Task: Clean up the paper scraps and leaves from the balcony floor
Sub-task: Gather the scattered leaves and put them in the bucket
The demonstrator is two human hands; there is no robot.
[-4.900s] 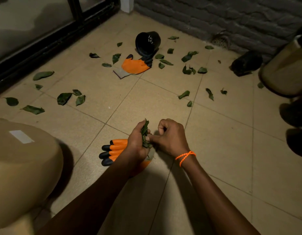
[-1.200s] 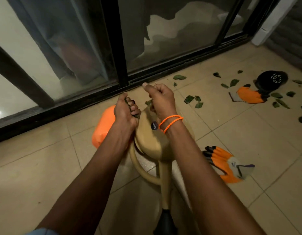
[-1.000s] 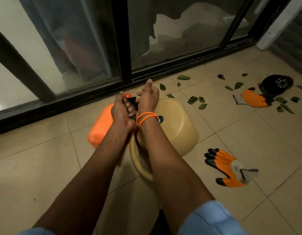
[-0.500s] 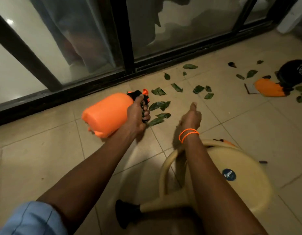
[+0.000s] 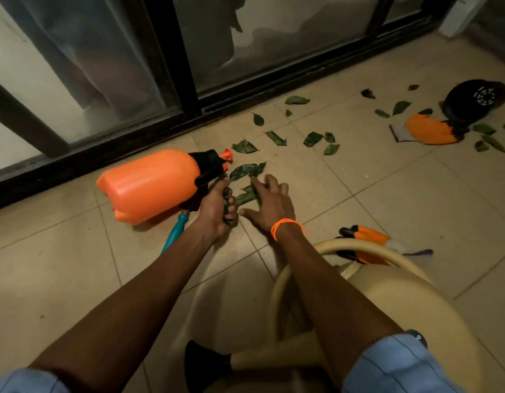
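Observation:
My left hand (image 5: 217,207) grips a bunch of green leaves (image 5: 228,201) in a closed fist, just right of the orange sprayer bottle (image 5: 152,184). My right hand (image 5: 269,207), with an orange bracelet at the wrist, is spread with straight fingers over loose leaves (image 5: 247,171) on the tiled floor (image 5: 373,194), its fingertips touching them. More leaves (image 5: 313,138) lie scattered toward the glass door and to the far right. I see no paper scraps.
A beige plastic stool (image 5: 387,302) lies tipped at my lower right. One orange glove (image 5: 364,242) peeks from behind it; another glove (image 5: 430,133) lies by a black pot (image 5: 472,102) at the right. A teal handle (image 5: 176,232) sticks out under the sprayer. A sliding glass door (image 5: 245,38) bounds the far side.
The stool went from under my hands to my lower right. My right hand has opened from a fist and dropped onto the leaves beside the sprayer. My left hand keeps its bunch.

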